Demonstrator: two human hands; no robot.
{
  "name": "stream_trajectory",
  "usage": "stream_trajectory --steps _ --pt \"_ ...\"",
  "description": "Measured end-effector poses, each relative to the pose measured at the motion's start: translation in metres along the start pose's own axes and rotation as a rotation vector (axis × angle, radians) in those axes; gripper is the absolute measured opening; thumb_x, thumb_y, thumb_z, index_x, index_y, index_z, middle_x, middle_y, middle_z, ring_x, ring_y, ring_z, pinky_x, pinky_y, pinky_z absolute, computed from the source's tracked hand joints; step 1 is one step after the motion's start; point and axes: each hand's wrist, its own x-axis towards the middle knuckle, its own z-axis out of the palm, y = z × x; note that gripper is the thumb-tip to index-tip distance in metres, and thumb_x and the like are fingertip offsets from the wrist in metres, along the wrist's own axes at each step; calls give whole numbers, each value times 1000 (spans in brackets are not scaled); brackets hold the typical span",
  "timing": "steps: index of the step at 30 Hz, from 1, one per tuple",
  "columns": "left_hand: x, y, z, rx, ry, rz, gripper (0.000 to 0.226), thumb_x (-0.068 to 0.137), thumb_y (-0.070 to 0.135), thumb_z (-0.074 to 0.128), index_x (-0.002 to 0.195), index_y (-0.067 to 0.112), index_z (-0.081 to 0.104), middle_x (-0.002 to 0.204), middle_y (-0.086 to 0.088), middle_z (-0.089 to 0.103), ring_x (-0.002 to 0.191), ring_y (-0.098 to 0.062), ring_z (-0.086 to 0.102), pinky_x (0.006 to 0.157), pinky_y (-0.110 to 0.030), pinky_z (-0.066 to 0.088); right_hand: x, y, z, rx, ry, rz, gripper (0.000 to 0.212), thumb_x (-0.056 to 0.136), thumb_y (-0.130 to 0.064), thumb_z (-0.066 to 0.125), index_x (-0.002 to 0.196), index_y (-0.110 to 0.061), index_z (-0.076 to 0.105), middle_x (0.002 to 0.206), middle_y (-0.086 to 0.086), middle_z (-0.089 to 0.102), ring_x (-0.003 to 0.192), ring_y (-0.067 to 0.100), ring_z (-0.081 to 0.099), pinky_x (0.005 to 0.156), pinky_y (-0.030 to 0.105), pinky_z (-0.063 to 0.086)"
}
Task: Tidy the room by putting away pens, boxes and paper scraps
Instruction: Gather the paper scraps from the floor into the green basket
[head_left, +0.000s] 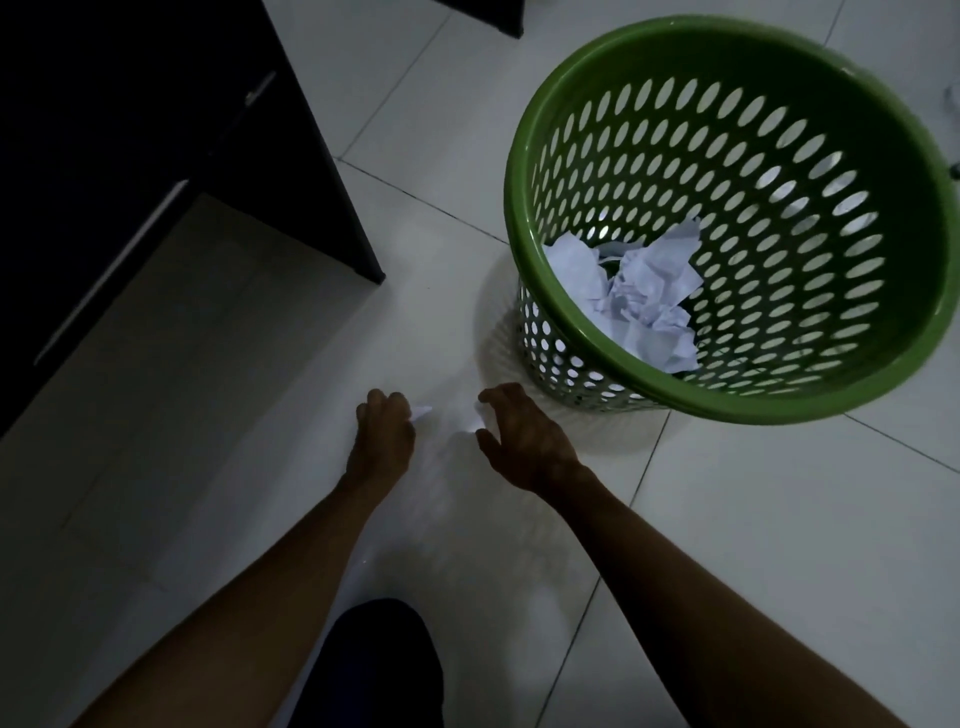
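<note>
Left hand (383, 436) is low over the floor tiles (727, 545), fingers curled, pinching a white scrap (422, 412) that sticks out to the right. Right hand (522, 441) is just beside it, thumb and fingers clawed apart round a second scrap (480, 420); I can't tell if it's gripped. Green basket (779, 402) stands just past the right hand, crumpled paper (639, 291) in its bottom. Dark cabinet (156, 130) corner is well left, with bare tile between. Person's knee (379, 665) is at the bottom edge.

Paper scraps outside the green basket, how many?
2. First scrap sticks out of the left hand; second scrap sits between thumb and fingers of the right hand. Others may be hidden under the hands.
</note>
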Motion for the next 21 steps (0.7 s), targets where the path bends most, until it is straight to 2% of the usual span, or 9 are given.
stream_trajectory --steps 2,5,7,10,14,16,18,21 --pt "-8 3 2 2 -69 -39 2 87 5 61 88 6 59 93 -6 44 86 -25 52 79 -35 50 -2 -3 -4 13 -3 2 47 89 -29 54 132 -9 49 134 12 47 117 28 53 90 40 51" --pt "-31 9 4 -25 -150 -28 9 84 13 66 79 9 61 91 -6 52 82 -19 57 78 -30 52 -12 -7 -13 25 -23 13 48 91 -27 57 135 -14 44 138 6 42 121 23 50 92 37 48" --pt "-45 20 1 -91 -104 7 14 81 6 68 74 16 61 92 -9 56 78 -16 57 72 -24 51 -18 -9 -22 21 -27 -2 47 91 -26 56 135 -15 44 138 5 41 121 23 50 93 37 47" --pt "-67 48 -17 -187 -14 83 16 82 7 67 80 23 68 92 -5 59 78 -12 56 68 -14 46 -32 -17 -41 -8 -26 14 46 93 -28 53 136 -16 43 140 5 41 121 23 50 94 36 45" --pt "-86 75 -54 -281 76 177 21 81 -2 65 79 19 68 89 8 61 77 0 56 72 -2 43 -52 -27 -65 -70 21 -18 43 94 -30 51 135 -16 44 140 6 44 122 25 49 93 35 43" --pt "-96 92 -76 -289 153 236 23 80 -2 64 75 21 62 83 8 57 76 -7 56 69 -6 43 -65 -33 -78 -111 53 -51 41 94 -29 51 132 -15 48 136 8 48 118 25 52 92 33 43" --pt "-100 112 -94 -286 218 288 21 78 1 64 75 21 59 86 -1 57 76 -14 57 68 -12 43 -73 -37 -91 -126 103 -90 36 93 -28 52 126 -13 54 127 9 56 110 26 57 88 33 46" --pt "-110 147 -119 -298 276 423 18 75 7 65 75 23 57 87 -5 56 67 -15 56 64 -19 44 -90 -46 -118 -136 215 -182 23 91 -25 50 107 -14 62 105 8 65 92 26 62 75 34 50"
